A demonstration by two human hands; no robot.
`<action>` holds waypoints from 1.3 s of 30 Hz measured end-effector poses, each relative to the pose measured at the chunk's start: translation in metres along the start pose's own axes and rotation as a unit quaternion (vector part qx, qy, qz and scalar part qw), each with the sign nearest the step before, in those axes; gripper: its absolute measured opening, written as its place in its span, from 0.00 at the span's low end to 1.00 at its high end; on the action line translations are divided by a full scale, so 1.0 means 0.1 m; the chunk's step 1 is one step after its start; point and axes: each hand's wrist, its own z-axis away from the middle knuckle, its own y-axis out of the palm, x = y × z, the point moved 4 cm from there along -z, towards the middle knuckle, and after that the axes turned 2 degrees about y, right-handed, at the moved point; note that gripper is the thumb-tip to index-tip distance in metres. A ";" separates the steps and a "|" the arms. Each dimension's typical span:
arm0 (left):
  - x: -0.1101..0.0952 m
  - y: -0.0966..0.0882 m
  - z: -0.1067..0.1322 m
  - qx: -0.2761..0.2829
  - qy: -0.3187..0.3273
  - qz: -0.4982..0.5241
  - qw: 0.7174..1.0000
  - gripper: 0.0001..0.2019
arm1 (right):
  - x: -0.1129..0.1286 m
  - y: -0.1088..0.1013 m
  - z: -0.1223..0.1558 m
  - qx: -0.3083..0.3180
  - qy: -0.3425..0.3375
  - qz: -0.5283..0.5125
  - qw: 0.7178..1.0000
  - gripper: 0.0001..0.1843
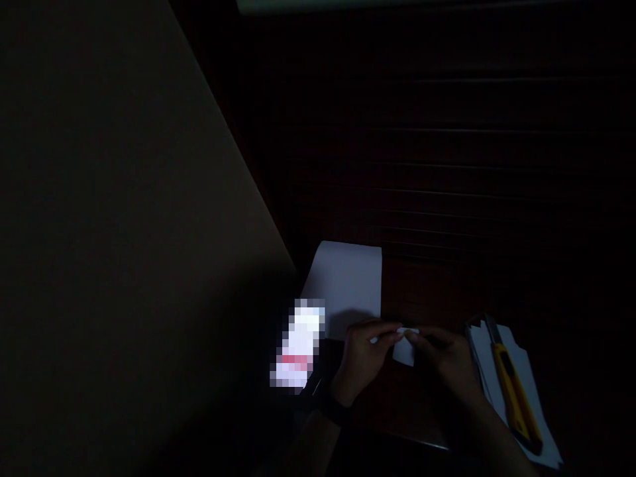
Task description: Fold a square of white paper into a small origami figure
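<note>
Between my two hands is a small piece of white paper [404,354], pinched along its upper edge. My left hand [365,351], with a dark band at the wrist, is closed on the paper's left side. From the right, my right hand [447,361] grips the same edge with thumb and finger. A larger white sheet [350,281] lies just beyond my left hand, its far end curving. Shadow hides most of the fingers' undersides.
A lit phone screen [298,344], blurred out, glows left of my left hand. To the right, a yellow box cutter [514,391] rests on stacked white papers [529,371]. The dark wooden table [397,411] meets a pale wall [149,199] at left. The room is very dim.
</note>
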 end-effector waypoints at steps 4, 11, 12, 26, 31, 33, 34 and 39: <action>0.03 0.03 0.01 0.017 -0.013 -0.002 1.000 0.10 | 0.01 0.00 -0.01 -0.003 -0.006 0.005 1.000 0.11; 0.12 0.03 0.02 -0.022 -0.034 0.001 0.999 0.07 | -0.01 0.04 -0.02 0.020 -0.005 0.007 1.000 0.13; 0.13 0.03 0.03 -0.024 -0.039 0.004 0.999 0.07 | -0.01 0.04 -0.02 0.025 0.000 0.006 1.000 0.12; 0.09 0.04 0.02 0.027 -0.033 0.023 0.999 0.08 | 0.00 0.03 -0.01 0.031 0.001 -0.014 0.999 0.11; 0.18 0.07 0.04 0.027 -0.046 0.025 0.998 0.09 | -0.03 0.01 0.01 0.020 0.040 -0.011 0.999 0.10; 0.21 0.08 0.05 0.025 -0.054 0.024 0.998 0.10 | -0.06 0.00 0.01 0.011 0.051 -0.016 0.998 0.10; 0.22 0.08 0.05 0.027 -0.053 0.021 0.998 0.10 | -0.08 0.00 0.01 0.010 0.053 -0.021 0.998 0.11; 0.20 0.07 0.05 0.027 -0.036 0.004 0.999 0.10 | -0.11 0.01 -0.01 0.030 0.045 -0.042 0.998 0.10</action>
